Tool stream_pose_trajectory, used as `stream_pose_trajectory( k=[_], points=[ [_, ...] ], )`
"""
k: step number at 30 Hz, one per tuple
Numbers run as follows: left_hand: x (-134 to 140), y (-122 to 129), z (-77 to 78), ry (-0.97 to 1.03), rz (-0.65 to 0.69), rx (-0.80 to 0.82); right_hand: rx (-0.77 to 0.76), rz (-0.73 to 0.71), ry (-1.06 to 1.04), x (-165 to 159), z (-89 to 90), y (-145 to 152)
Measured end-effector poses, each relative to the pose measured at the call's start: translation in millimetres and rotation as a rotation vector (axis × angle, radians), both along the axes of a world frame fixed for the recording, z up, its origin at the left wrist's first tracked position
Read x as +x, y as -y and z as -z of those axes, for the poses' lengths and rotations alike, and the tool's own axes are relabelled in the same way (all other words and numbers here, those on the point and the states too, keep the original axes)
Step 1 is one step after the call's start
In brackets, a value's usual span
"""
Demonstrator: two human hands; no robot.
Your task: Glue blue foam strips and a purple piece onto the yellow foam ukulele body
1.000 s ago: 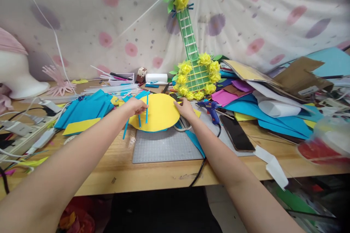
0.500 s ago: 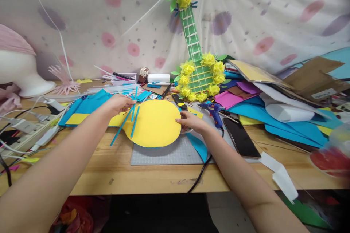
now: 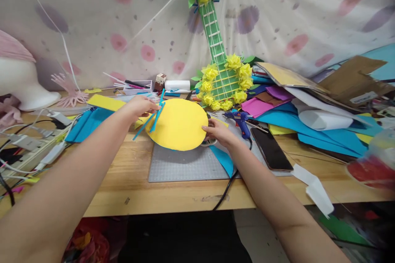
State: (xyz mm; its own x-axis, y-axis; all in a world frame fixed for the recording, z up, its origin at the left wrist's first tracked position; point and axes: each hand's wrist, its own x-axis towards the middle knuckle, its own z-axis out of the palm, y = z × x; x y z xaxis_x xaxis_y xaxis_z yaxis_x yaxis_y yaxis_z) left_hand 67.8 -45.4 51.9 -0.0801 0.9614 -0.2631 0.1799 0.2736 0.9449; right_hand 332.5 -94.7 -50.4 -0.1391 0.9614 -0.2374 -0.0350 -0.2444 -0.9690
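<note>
A yellow guitar-shaped paper cutout [image 3: 177,125] with blue along its lower edge is raised and tilted above the grey cutting mat [image 3: 182,166]. Its neck [image 3: 106,102] extends left behind my left wrist. My left hand [image 3: 143,107] is closed, pinching narrow blue paper strips [image 3: 159,113] where neck and body meet; whether it also grips the cutout is hidden. My right hand [image 3: 218,130] holds the body's right edge, thumb on the yellow face and fingers behind. A blue glue gun [image 3: 241,123] lies just beyond this hand.
A green guitar model with yellow flowers [image 3: 216,45] leans on the back curtain. Blue paper [image 3: 89,125] lies left, near a power strip [image 3: 46,141] with cables. At right are a phone [image 3: 271,148], paper stacks [image 3: 324,125] and a curled white strip [image 3: 314,191].
The yellow cutout has been lifted and tilted, its neck rising off the blue paper at left. Both hands have kept their holds, and the blue strips have shifted slightly right with my left hand.
</note>
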Motion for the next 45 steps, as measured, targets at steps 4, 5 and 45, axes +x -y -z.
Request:
stream_pose_trajectory(
  k=[4, 5, 45],
  points=[
    [18.8, 5.3, 5.6, -0.283, 0.081, -0.036, -0.006, 0.009, 0.067, -2.0, 4.6, 1.6],
    [22.6, 6.3, 7.8, -0.29, 0.096, -0.06, -0.004, 0.006, 0.08, -2.1, 5.4, 1.9],
    [18.9, -8.3, 61.1, -0.803, 0.147, -0.053, 0.065, -0.007, 0.152, 4.5, 19.6, -2.9]
  ],
)
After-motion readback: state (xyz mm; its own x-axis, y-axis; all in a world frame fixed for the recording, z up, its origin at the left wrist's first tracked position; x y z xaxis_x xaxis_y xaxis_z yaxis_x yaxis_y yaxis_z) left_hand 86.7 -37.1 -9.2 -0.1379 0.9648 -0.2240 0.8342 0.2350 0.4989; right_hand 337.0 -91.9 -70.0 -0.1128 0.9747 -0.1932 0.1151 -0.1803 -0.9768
